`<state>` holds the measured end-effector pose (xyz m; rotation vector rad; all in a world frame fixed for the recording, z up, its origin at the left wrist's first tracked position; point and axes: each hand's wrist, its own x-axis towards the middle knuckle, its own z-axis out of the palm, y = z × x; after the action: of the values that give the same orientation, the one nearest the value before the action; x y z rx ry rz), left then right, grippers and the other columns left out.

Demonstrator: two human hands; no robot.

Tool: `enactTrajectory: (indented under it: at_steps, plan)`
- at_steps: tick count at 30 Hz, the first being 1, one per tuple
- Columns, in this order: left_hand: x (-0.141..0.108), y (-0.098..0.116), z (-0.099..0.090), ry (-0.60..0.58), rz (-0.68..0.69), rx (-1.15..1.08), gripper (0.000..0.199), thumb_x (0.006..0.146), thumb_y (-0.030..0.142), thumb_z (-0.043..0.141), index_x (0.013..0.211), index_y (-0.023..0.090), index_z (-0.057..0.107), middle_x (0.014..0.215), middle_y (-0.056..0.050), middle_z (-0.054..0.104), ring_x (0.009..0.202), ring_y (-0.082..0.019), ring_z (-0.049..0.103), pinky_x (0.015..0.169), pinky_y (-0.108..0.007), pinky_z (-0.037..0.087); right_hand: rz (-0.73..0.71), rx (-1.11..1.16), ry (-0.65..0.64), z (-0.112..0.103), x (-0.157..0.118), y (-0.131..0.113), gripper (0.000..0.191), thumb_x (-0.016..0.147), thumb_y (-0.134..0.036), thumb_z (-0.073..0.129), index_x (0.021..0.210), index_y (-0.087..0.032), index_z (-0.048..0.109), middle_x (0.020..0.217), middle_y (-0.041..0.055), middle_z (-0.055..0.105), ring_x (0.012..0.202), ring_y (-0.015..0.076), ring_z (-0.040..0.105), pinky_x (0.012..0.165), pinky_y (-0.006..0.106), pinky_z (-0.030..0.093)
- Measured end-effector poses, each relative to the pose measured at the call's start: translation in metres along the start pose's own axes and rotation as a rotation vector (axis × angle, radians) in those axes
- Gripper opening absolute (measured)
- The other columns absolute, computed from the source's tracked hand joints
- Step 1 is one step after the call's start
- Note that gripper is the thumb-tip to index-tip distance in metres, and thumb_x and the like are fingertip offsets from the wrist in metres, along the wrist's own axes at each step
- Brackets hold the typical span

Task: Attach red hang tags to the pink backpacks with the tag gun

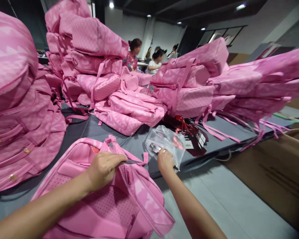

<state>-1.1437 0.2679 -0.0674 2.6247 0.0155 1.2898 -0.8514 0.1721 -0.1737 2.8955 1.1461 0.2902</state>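
Ceiling lights [241, 6], pale walls [133, 28], grey floor [214, 197]

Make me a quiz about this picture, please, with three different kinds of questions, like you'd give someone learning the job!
1. Which hand is at the crumpled clear plastic bag: A) left, B) right?
2. True or false: the dark red tags with white labels lie right of that bag in the picture.
3. Fill in: the left hand is at a patterned fabric backpack coloured ____.

Key: 1. B; 2. True; 3. pink.
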Motion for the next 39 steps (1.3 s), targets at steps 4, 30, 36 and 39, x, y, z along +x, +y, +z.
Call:
enactTrajectory:
  at_steps: [4,30,36,39]
  plan:
    - [-0.003,-0.006,0.002,-0.016,-0.039,-0.029,0.037,0.083,-0.003,0.045,0.109,0.015,0.064,0.093,-0.004,0.077,0.079,-0.014,0.074,0.069,-0.021,0.058,-0.127,0.137,0.012,-0.028,-0.019,-0.005,0.040,0.094,-0.012,0.048,0.133,-0.010,0.055,0.116,0.0206,0.068,0.090,0.0302,0.072,0.073,0.039,0.056]
    - [-0.034,0.003,-0.031,-0.113,0.071,0.091,0.039,0.095,0.008,0.039,0.131,0.014,0.055,0.127,-0.018,0.065,0.121,-0.019,0.062,0.095,-0.032,0.056,-0.435,1.153,-0.205,-0.129,-0.084,-0.043,0.042,0.092,-0.051,0.056,0.114,-0.018,0.070,0.100,0.0097,0.075,0.085,0.0224,0.071,0.081,0.034,0.054]
    - [-0.032,0.028,-0.038,-0.127,-0.058,-0.097,0.021,0.094,0.025,0.058,0.113,0.014,0.060,0.100,-0.010,0.071,0.090,-0.014,0.069,0.078,-0.022,0.055,-0.815,1.175,-0.493,-0.170,-0.089,-0.064,0.024,0.088,-0.032,0.064,0.108,-0.022,0.074,0.101,0.0055,0.074,0.090,0.0173,0.066,0.083,0.028,0.049]
    - [-0.037,0.037,-0.042,-0.181,-0.183,-0.144,0.023,0.096,0.034,0.054,0.107,0.014,0.060,0.083,-0.003,0.069,0.073,-0.011,0.065,0.069,-0.021,0.051,-0.861,1.105,-0.762,-0.169,-0.093,-0.071,0.016,0.087,-0.030,0.065,0.094,-0.020,0.075,0.086,0.0026,0.071,0.078,0.0144,0.061,0.072,0.024,0.046]
